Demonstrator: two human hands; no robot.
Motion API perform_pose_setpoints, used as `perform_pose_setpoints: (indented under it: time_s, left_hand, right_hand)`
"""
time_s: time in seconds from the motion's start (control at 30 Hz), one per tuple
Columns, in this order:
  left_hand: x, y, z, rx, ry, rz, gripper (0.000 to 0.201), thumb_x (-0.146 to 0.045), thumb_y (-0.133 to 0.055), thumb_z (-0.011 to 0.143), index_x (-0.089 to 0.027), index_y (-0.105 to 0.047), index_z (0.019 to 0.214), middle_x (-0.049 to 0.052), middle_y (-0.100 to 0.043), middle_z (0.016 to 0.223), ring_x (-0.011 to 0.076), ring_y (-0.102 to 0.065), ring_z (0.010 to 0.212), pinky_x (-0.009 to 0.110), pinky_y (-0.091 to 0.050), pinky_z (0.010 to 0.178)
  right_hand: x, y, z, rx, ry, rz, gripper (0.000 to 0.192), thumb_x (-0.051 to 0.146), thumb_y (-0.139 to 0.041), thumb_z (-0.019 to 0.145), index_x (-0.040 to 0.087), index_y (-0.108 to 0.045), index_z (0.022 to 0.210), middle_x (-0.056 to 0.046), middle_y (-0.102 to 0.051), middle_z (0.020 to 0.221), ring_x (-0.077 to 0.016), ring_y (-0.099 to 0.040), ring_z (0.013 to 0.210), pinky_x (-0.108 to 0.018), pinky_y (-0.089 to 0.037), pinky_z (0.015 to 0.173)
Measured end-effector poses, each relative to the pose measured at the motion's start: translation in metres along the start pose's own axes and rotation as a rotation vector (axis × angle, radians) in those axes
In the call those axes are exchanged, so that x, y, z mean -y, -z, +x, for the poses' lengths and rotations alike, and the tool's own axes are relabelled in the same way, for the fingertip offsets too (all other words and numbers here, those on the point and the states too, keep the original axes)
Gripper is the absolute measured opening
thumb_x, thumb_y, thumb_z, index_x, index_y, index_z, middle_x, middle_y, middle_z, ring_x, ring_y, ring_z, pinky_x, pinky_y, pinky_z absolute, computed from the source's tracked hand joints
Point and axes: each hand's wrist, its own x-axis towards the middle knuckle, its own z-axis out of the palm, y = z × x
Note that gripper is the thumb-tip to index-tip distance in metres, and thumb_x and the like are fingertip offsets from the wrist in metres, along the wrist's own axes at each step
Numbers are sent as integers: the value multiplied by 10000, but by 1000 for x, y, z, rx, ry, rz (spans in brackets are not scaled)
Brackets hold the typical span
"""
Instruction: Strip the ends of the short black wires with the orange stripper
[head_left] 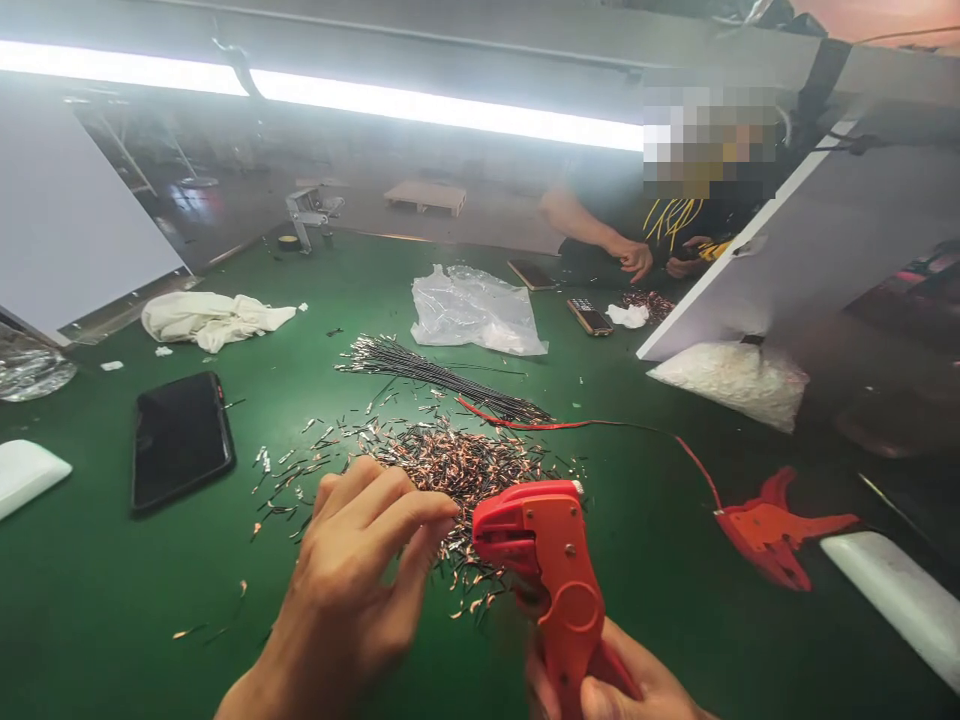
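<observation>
Risk, wire: I judge that whatever my left hand (360,570) pinches could slip before it meets the head of the red wire stripper (551,570); thumb and forefinger are closed tip to tip, and the piece between them is too thin for me to make out.
Risk, fingers: my fingertips (442,512) sit just beside the stripper's mouth, so a squeeze timed badly could nip them.
Risk, scatter: the pile of stripped offcuts (450,465) lies right under both hands; a brush of the wrist would likely spread it further over the green table (90,590).
Left grip: pinched shut, other fingers curled loosely, palm turned down and wrist coming in from the lower left.
Right grip: my right hand (622,685) wraps the stripper's handles from below at the frame's edge, tool head up and tilted left; I cannot tell how hard the handles are squeezed.
Where the work lies: a bundle of black wires (442,375) fans out beyond the pile, with one red wire (600,425) trailing right to a second red stripper (772,530) lying on the table.
Nearby: a black phone (180,440) lies well to the left; a clear plastic bag (472,310) sits further back.
Across the table: another person's hands (637,260) are busy at the far edge, well apart from mine.
</observation>
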Motion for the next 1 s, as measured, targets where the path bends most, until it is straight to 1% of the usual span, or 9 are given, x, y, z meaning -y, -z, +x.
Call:
perform_pose_setpoints:
  time_s: [0.17, 0.23, 0.33, 0.43, 0.6, 0.77, 0.83, 0.9, 1.0]
  left_hand:
    - [5, -3, -5, 76, 48, -24, 177, -45, -572, 922, -218, -602, 940, -41, -610, 731, 153, -467, 705, 320, -322, 696]
    - [6, -5, -8, 105, 70, -24, 178, -45, -575, 924, -216, -613, 954, -40, -628, 746, 152, -471, 703, 313, -333, 701]
    - [7, -8, -9, 109, 52, -56, 151, -57, -576, 928, -199, -613, 962, -26, -642, 773, 147, -491, 709, 293, -370, 692]
    - [6, -8, -6, 61, 24, -67, 142, -48, -556, 932, -180, -600, 906, -20, -618, 745, 136, -491, 687, 277, -398, 678]
    - [8, -5, -4, -18, 3, 13, 143, -38, -598, 910, -181, -591, 913, -18, -594, 737, 136, -489, 698, 281, -406, 684]
    - [13, -6, -9, -42, -25, 146, 146, -46, -610, 899, -188, -611, 933, 10, -633, 793, 165, -530, 746, 316, -401, 708]
    - [14, -10, -12, -33, -49, 170, 144, -54, -608, 898, -188, -627, 948, 16, -644, 812, 166, -531, 749, 315, -395, 698]
    - [13, -15, -15, 0, -58, 176, 146, -63, -581, 912, -193, -646, 930, 15, -647, 808, 162, -523, 739, 311, -383, 679]
    - [8, -25, -19, 31, -45, 160, 192, -59, -531, 931, -190, -648, 855, 14, -638, 788, 160, -517, 730, 312, -365, 674]
  right_hand:
    - [6, -5, -3, -219, -163, 60, 544, 686, -717, 758, 177, -524, 771, 72, -349, 609, -71, -304, 517, -233, -238, 501]
    - [8, -6, -3, -217, -200, 82, 545, 690, -725, 747, 182, -528, 757, 83, -332, 587, -75, -308, 505, -240, -251, 510]
    - [13, -7, -2, -173, -191, 122, 507, 635, -738, 764, 169, -555, 848, 49, -443, 605, -91, -370, 536, -250, -275, 554]
    - [19, -9, -1, -146, -176, 240, 489, 567, -746, 757, 171, -555, 971, 8, -525, 676, -122, -439, 603, -267, -316, 623]
    - [24, -8, 0, -133, -166, 297, 457, 501, -747, 764, 161, -561, 1006, -6, -555, 695, -143, -523, 646, -297, -390, 686]
    - [29, -5, -5, -265, -244, 144, 509, 520, -742, 804, 180, -529, 1119, -32, -628, 835, -159, -605, 700, -316, -432, 712]
    - [32, -3, -8, -302, -263, 31, 564, 574, -735, 793, 184, -525, 1143, -28, -610, 852, -144, -571, 682, -291, -411, 681]
    - [37, -2, -9, -332, -233, -97, 582, 612, -713, 787, 187, -530, 1140, -27, -584, 863, -146, -526, 692, -283, -386, 662]
    - [48, 5, -10, -414, -170, -386, 487, 624, -623, 844, 201, -550, 1076, -26, -552, 867, -173, -483, 734, -308, -379, 683]
